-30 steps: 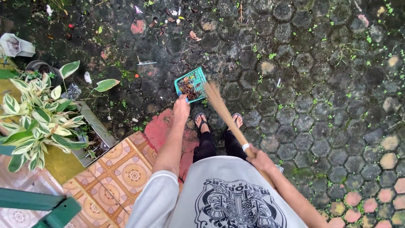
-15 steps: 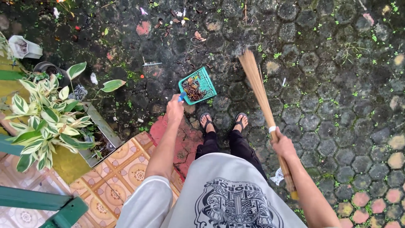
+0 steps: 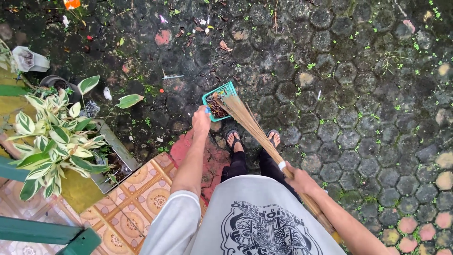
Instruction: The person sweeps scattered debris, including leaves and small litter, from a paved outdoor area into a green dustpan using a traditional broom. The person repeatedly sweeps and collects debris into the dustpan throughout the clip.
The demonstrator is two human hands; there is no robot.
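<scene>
While the left hand (image 3: 201, 120) has its grip closed on the teal dustpan (image 3: 220, 98) handle | right hand (image 3: 300, 179) clamped on the stick broom (image 3: 255, 130) | bristles ahead of this grip, touching the pan's debris | step, I judge: sweeping in; next needs a steady pan.

One teal dustpan (image 3: 225, 90), one stick broom (image 3: 250, 123), two sandalled feet (image 3: 234, 140), one variegated plant (image 3: 52, 141)

No signs or screens are showing. An orange scrap (image 3: 71, 4), perhaps a wrapper, is lying far up-left of the teal dustpan (image 3: 230, 88). A small white scrap (image 3: 107, 93), possibly packaging, is lying left of the dustpan.
</scene>
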